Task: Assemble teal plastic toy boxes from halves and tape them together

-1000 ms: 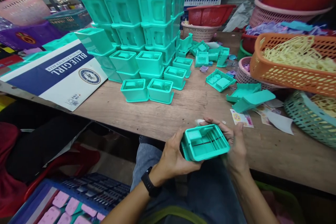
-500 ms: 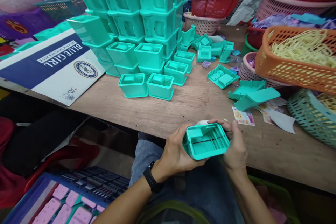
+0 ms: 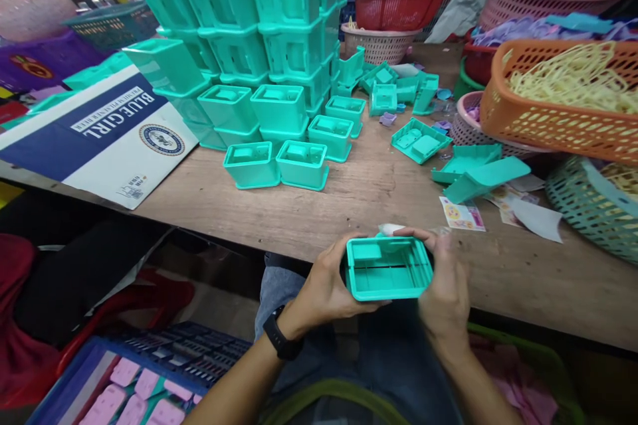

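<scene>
A teal plastic box [image 3: 389, 293] with its open side toward me is held between both hands at the table's front edge. Ribs and a dark slit show inside it. My left hand [image 3: 326, 282] wraps its left side, thumb by the rim and fingers underneath. My right hand [image 3: 446, 285] grips the right side, with fingers reaching over the far edge. A small white piece [image 3: 391, 229] shows behind the box; whether a finger touches it I cannot tell. Two similar teal boxes [image 3: 302, 176] stand on the table beyond my hands.
Tall stacks of teal boxes [image 3: 284, 46] rise at the back left beside a Blue Girl carton [image 3: 149, 166]. Loose teal panels [image 3: 486, 179] and printed cards [image 3: 461, 214] lie to the right. An orange basket [image 3: 558, 103] stands at the far right; a blue crate [image 3: 74, 388] of pink pieces sits below left.
The teal box has turned slightly in my hands, so its rim now lies more level. Both hands keep their hold, and the view has shifted a little.
</scene>
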The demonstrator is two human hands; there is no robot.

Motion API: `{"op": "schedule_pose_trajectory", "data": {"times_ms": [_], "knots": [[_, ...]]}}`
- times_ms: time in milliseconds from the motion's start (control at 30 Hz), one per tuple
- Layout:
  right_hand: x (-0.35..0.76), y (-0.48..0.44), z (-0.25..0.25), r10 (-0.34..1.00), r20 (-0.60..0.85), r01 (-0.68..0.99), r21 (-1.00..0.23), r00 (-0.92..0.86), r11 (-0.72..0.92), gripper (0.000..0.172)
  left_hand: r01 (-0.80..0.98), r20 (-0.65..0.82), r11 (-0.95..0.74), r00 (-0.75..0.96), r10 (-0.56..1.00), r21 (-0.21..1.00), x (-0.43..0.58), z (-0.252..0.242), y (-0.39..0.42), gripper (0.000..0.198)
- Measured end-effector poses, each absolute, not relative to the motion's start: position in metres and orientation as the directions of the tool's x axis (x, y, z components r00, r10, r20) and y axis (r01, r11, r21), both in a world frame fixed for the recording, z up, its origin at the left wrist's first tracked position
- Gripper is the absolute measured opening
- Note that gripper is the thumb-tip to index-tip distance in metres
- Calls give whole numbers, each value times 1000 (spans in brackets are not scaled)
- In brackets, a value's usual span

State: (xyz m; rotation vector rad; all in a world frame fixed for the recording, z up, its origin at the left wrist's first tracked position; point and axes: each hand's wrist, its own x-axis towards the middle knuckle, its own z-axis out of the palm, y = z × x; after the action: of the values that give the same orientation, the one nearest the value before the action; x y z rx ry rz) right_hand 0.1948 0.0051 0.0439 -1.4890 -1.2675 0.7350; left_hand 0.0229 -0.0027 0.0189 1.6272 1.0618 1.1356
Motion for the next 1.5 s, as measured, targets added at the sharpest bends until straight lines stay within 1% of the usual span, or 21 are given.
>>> {"op": "schedule_pose_trajectory", "data": {"times_ms": [67, 133, 233, 333, 433, 533, 600, 733, 800, 867, 933, 967, 1033, 1100, 1133, 1167, 1233, 1400, 1500], "knots": [[197, 5, 48, 967, 164, 370, -925, 193, 83, 69, 146, 185, -223, 234, 955, 964, 20, 23, -1, 79], [199, 6, 52, 963, 251, 463, -868, 98, 179, 65, 152, 149, -190, 250, 957, 970, 20, 27, 0, 76], [197, 3, 59, 906, 422, 666, -666, -36, 337, 58, 193, 128, -181, 258, 958, 964, 20, 31, 1, 70], [183, -3, 65, 864, 478, 796, -457, -156, 397, 57, 242, 141, -201, 244, 959, 949, 21, 32, 1, 61], [167, -6, 66, 842, 468, 847, -301, -268, 438, 62, 235, 209, -269, 252, 945, 934, 25, 31, 0, 39], [159, -3, 63, 815, 475, 874, -168, -333, 455, 65, 221, 247, -301, 243, 938, 928, 30, 29, 0, 30], [158, 3, 62, 793, 504, 879, -126, -343, 461, 60, 240, 253, -304, 219, 942, 922, 35, 28, 1, 26], [162, 13, 61, 742, 565, 867, -90, -361, 490, 54, 307, 259, -293, 147, 955, 905, 42, 28, 1, 14], [164, 14, 61, 727, 577, 857, -86, -373, 508, 54, 320, 260, -281, 109, 959, 905, 46, 28, 0, 15], [166, 14, 60, 724, 576, 850, -91, -381, 519, 53, 305, 273, -289, 93, 957, 908, 48, 27, -2, 19], [170, 13, 59, 721, 578, 838, -113, -381, 533, 51, 267, 282, -298, 98, 955, 917, 50, 23, -5, 22], [174, 12, 58, 718, 588, 828, -138, -373, 543, 50, 242, 288, -305, 106, 952, 921, 51, 21, -6, 28], [182, 12, 59, 719, 611, 789, -240, -331, 566, 48, 194, 304, -324, 125, 944, 926, 51, 16, -7, 52], [191, 13, 62, 751, 614, 723, -403, -242, 562, 47, 176, 323, -344, 137, 936, 922, 52, 14, -7, 78], [196, 13, 65, 777, 600, 686, -484, -192, 543, 46, 180, 333, -355, 139, 933, 917, 52, 14, -7, 84], [200, 12, 67, 799, 583, 654, -549, -146, 520, 46, 194, 344, -366, 136, 929, 910, 52, 15, -7, 84], [208, 10, 72, 823, 562, 621, -619, -78, 481, 45, 239, 382, -402, 127, 915, 884, 52, 19, -7, 76], [226, 1, 77, 831, 555, 618, -647, -20, 447, 47, 353, 484, -505, 152, 862, 788, 52, 26, -10, 72], [234, 3, 73, 837, 548, 610, -663, 1, 434, 51, 353, 497, -509, 131, 858, 785, 51, 24, -12, 71]]}}
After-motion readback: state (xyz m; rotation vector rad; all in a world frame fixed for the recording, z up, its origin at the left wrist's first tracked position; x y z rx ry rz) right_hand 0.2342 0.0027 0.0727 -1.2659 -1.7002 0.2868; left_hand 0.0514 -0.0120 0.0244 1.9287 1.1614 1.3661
